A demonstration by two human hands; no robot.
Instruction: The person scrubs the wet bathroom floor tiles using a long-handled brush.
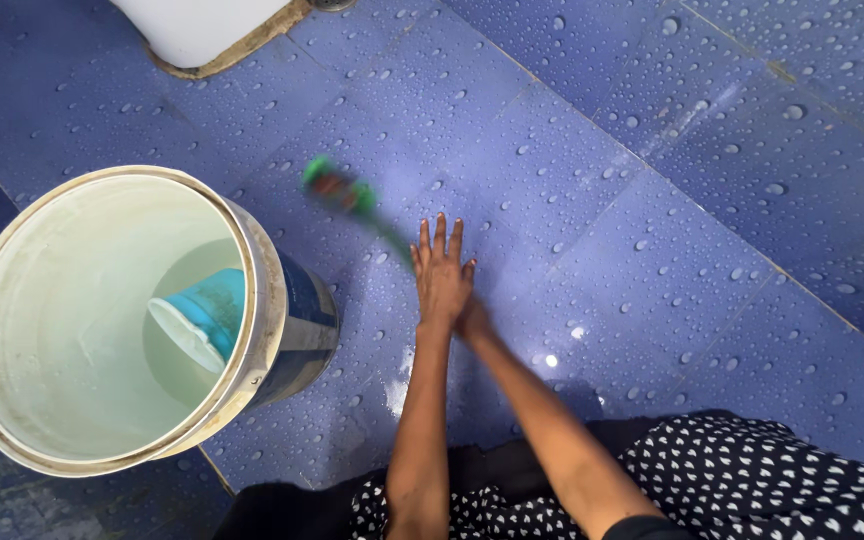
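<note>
The left hand [441, 268] lies spread over the right hand [471, 318], whose grip is hidden, working a green brush [344, 192] across the wet floor [652, 250] tiles; the brush looks light and stiff, likely slippery, best held low on its handle.

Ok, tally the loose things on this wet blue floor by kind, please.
Bucket, pale and holding water: 1
Scoop, turquoise, inside the bucket: 1
Brush, green, blurred, handle running to the hands: 1
Total: 3
</note>
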